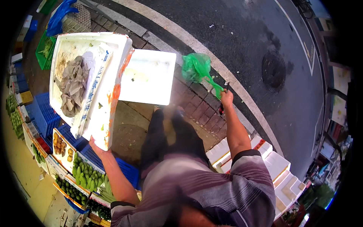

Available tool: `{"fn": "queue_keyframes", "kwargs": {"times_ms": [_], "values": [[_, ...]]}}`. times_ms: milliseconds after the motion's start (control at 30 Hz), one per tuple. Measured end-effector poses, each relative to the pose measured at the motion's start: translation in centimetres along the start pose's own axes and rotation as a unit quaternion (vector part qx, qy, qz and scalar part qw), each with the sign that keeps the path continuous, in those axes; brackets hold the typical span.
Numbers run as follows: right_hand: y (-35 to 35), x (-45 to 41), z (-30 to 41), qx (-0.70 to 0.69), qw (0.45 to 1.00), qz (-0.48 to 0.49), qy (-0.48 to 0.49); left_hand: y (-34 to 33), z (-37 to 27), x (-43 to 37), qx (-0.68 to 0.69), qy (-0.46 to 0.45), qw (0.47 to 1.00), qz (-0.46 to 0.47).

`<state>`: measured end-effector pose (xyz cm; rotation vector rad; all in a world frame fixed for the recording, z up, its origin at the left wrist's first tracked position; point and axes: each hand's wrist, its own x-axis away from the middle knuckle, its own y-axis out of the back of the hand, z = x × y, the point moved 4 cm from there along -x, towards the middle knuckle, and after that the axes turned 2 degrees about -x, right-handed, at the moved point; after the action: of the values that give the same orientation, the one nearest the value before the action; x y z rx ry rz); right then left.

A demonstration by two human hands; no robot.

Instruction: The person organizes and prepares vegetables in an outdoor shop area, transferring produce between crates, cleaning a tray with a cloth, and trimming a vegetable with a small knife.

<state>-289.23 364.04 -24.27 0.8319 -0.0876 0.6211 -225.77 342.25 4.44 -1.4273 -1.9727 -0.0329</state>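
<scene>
My left hand (99,149) grips the near end of a white foam box (106,136), which is tilted up on my left. Crumpled grey-brown paper (74,85) lies in the box, beside a white strip (92,93) bearing blue writing. Orange tape runs along the box's side. Out to my right, my right hand (227,98) holds the twisted neck of a green plastic bag (196,67). That same fist also closes around a slim tool (221,109) with a black and red handle; its kind is unclear. Another white foam piece (150,76) is partly hidden behind the box.
White foam boxes (278,167) are stacked at my lower right. Vegetable crates with bitter melons (85,174) and avocado-like green produce (71,190) line the left, near blue plastic crates (46,113). A stone kerb (195,42) separates the brick pavement (198,109) from the road (241,37).
</scene>
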Motion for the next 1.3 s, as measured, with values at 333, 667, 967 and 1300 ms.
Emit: {"fn": "queue_keyframes", "kwargs": {"times_ms": [333,667,967,1300], "values": [[8.9,1.8,12.9,-0.119,0.985,0.089,-0.087,1.3,-0.1,-0.7,0.002,0.027,0.999,0.041],[26.2,14.8,15.5,-0.649,0.744,-0.059,-0.147,-0.1,-0.1,-1.7,-0.003,0.031,0.996,0.078],[31.1,26.8,27.3,-0.657,0.740,-0.126,-0.069,1.6,-0.1,-4.5,-0.022,0.033,0.995,0.088],[31.6,21.1,27.9,-0.630,0.774,-0.063,-0.004,2.7,-0.5,-5.3,-0.029,0.035,0.996,0.083]]}}
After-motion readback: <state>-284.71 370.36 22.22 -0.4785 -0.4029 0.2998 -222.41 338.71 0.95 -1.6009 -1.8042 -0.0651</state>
